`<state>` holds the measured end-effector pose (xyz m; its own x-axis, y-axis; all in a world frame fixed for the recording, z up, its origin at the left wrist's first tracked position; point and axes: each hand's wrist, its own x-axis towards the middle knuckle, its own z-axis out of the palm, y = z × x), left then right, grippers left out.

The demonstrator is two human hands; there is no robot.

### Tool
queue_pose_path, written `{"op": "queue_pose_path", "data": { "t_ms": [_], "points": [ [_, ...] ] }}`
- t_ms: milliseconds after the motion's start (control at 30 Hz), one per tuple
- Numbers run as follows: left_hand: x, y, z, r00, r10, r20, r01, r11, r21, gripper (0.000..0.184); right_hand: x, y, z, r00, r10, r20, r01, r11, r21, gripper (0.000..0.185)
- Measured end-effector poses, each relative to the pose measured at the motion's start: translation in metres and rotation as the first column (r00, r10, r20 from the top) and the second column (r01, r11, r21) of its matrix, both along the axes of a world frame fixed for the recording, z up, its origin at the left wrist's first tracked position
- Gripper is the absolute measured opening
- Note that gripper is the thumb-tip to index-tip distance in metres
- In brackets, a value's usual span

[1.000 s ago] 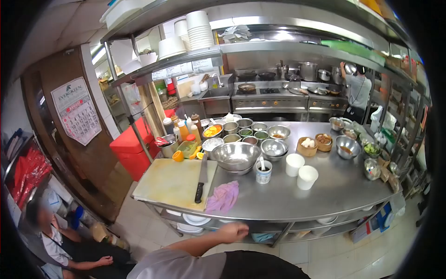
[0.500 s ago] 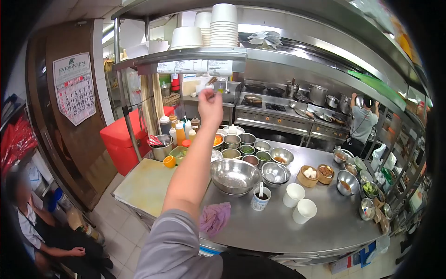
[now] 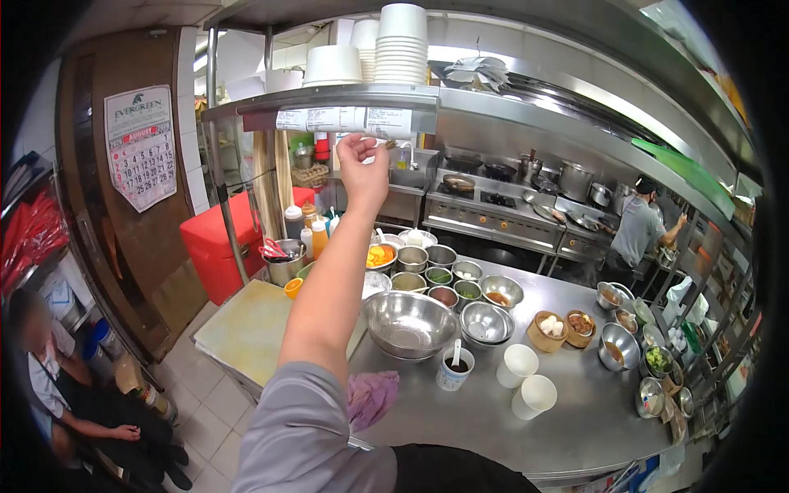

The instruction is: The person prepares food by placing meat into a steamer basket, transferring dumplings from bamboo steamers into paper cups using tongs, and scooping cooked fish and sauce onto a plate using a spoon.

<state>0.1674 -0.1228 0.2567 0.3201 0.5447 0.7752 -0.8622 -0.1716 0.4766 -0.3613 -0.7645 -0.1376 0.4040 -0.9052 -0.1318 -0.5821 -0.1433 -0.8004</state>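
My left hand (image 3: 362, 168) is raised at the end of my outstretched arm, just below the paper slips (image 3: 345, 120) on the shelf edge. Its fingers are loosely curled and apart, with nothing visible between them. Whether it touches a slip cannot be told. Below the arm lie the cutting board (image 3: 246, 324), partly covered by it, and a purple cloth (image 3: 372, 398). To the right stand a large steel bowl (image 3: 411, 327), a patterned cup (image 3: 454, 371) with dark liquid and a spoon, and two white tubs (image 3: 517, 366). My right hand is out of view.
Sauce bottles (image 3: 319, 239) and small ingredient bowls (image 3: 441, 275) line the counter's back. Stacked white containers (image 3: 400, 45) stand on the shelf. A seated person (image 3: 70, 370) is at left; another person (image 3: 637, 230) stands by the stoves (image 3: 493, 218). Bamboo baskets (image 3: 546, 330) sit at right.
My left hand has risen from the counter's front edge to the slips, and its fingers have spread. The view has shifted. The person by the stoves has turned and lowered their arms.
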Motion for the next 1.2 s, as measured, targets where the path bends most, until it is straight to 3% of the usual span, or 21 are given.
{"op": "queue_pose_path", "data": {
  "t_ms": [67, 100, 167, 233, 333, 367, 400, 533, 633, 733, 800, 867, 900, 933, 967, 1000, 1033, 1067, 1100, 1167, 1200],
  "points": [
    [-0.014, -0.004, 0.004, 0.994, 0.113, -0.01, -0.112, 0.993, 0.031, 0.046, 0.045, 0.063, 0.071, 0.964, 0.022, 0.266, -0.054, 0.992, 0.115, 0.049],
    [-0.016, -0.004, 0.004, 0.952, 0.304, 0.04, -0.306, 0.945, 0.117, 0.047, 0.057, 0.074, 0.083, 0.92, 0.021, 0.391, -0.093, 0.982, 0.165, 0.041],
    [-0.02, -0.002, 0.003, 0.756, 0.63, 0.178, -0.654, 0.715, 0.248, 0.049, 0.088, 0.053, 0.047, 0.878, 0.026, 0.478, -0.183, 0.941, 0.284, 0.03],
    [-0.03, -0.01, 0.005, 0.696, 0.675, 0.244, -0.709, 0.592, 0.384, 0.051, 0.126, 0.046, 0.017, 0.834, 0.028, 0.551, -0.28, 0.882, 0.38, 0.024],
    [-0.035, -0.02, 0.001, 0.661, 0.681, 0.315, -0.725, 0.47, 0.504, 0.053, 0.158, 0.058, 0.01, 0.782, -0.008, 0.623, -0.364, 0.806, 0.468, 0.021],
    [-0.035, -0.022, -0.001, 0.659, 0.673, 0.335, -0.723, 0.444, 0.53, 0.054, 0.165, 0.087, 0.036, 0.773, -0.041, 0.633, -0.356, 0.798, 0.486, 0.021],
    [-0.037, -0.024, -0.003, 0.67, 0.654, 0.352, -0.715, 0.44, 0.543, 0.054, 0.17, 0.103, 0.05, 0.764, -0.074, 0.641, -0.347, 0.791, 0.505, 0.021],
    [-0.039, -0.02, 0.002, 0.729, 0.592, 0.343, -0.677, 0.552, 0.486, 0.058, 0.185, 0.087, 0.022, 0.791, -0.044, 0.61, -0.346, 0.79, 0.506, 0.022],
    [-0.036, -0.019, 0.011, 0.714, 0.635, 0.295, -0.69, 0.565, 0.453, 0.056, 0.181, 0.095, 0.035, 0.813, -0.055, 0.579, -0.341, 0.761, 0.551, 0.025],
    [-0.046, -0.02, 0.02, 0.642, 0.72, 0.264, -0.731, 0.472, 0.493, 0.055, 0.179, 0.087, 0.026, 0.809, -0.038, 0.586, -0.362, 0.755, 0.547, 0.029],
    [-0.04, -0.017, 0.022, 0.642, 0.689, 0.336, -0.746, 0.46, 0.482, 0.052, 0.174, 0.092, 0.031, 0.804, 0.032, 0.594, -0.423, 0.732, 0.534, 0.031],
    [-0.035, -0.013, 0.024, 0.599, 0.707, 0.376, -0.776, 0.395, 0.492, 0.047, 0.19, 0.063, -0.016, 0.698, 0.065, 0.714, -0.532, 0.714, 0.455, 0.024],
    [-0.041, -0.009, 0.032, 0.744, 0.611, 0.27, -0.628, 0.503, 0.593, 0.054, 0.198, 0.064, -0.019, 0.69, 0.002, 0.723, -0.514, 0.705, 0.488, 0.018],
    [-0.037, -0.009, 0.028, 0.647, 0.685, 0.335, -0.723, 0.411, 0.555, 0.061, 0.196, 0.059, -0.028, 0.638, 0.052, 0.768, -0.575, 0.695, 0.431, 0.016],
    [-0.031, -0.006, 0.03, 0.713, 0.618, 0.33, -0.676, 0.484, 0.556, 0.063, 0.196, 0.069, -0.016, 0.658, 0.049, 0.751, -0.524, 0.747, 0.41, 0.017],
    [-0.027, 0.0, 0.032, 0.608, 0.664, 0.436, -0.751, 0.301, 0.588, 0.056, 0.193, 0.062, -0.018, 0.636, 0.147, 0.757, -0.613, 0.693, 0.38, 0.016],
    [-0.017, 0.006, 0.032, 0.613, 0.658, 0.437, -0.752, 0.318, 0.577, 0.052, 0.19, 0.073, -0.001, 0.696, 0.065, 0.715, -0.536, 0.71, 0.457, 0.015],
    [-0.021, 0.008, 0.036, 0.516, 0.678, 0.523, -0.811, 0.19, 0.553, 0.05, 0.189, 0.073, -0.003, 0.715, 0.057, 0.697, -0.5, 0.738, 0.452, 0.015],
    [-0.031, 0.008, 0.036, 0.618, 0.68, 0.394, -0.734, 0.319, 0.6, 0.05, 0.189, 0.064, -0.016, 0.718, 0.075, 0.692, -0.512, 0.731, 0.451, 0.016],
    [-0.01, 0.046, 0.042, 0.496, 0.716, 0.491, -0.824, 0.21, 0.527, 0.05, 0.185, 0.073, -0.002, 0.758, 0.021, 0.652, -0.452, 0.738, 0.501, 0.021],
    [-0.009, 0.055, 0.045, 0.51, 0.713, 0.482, -0.822, 0.238, 0.517, 0.049, 0.185, 0.076, 0.003, 0.77, -0.01, 0.637, -0.424, 0.738, 0.524, 0.025]
  ]
}}
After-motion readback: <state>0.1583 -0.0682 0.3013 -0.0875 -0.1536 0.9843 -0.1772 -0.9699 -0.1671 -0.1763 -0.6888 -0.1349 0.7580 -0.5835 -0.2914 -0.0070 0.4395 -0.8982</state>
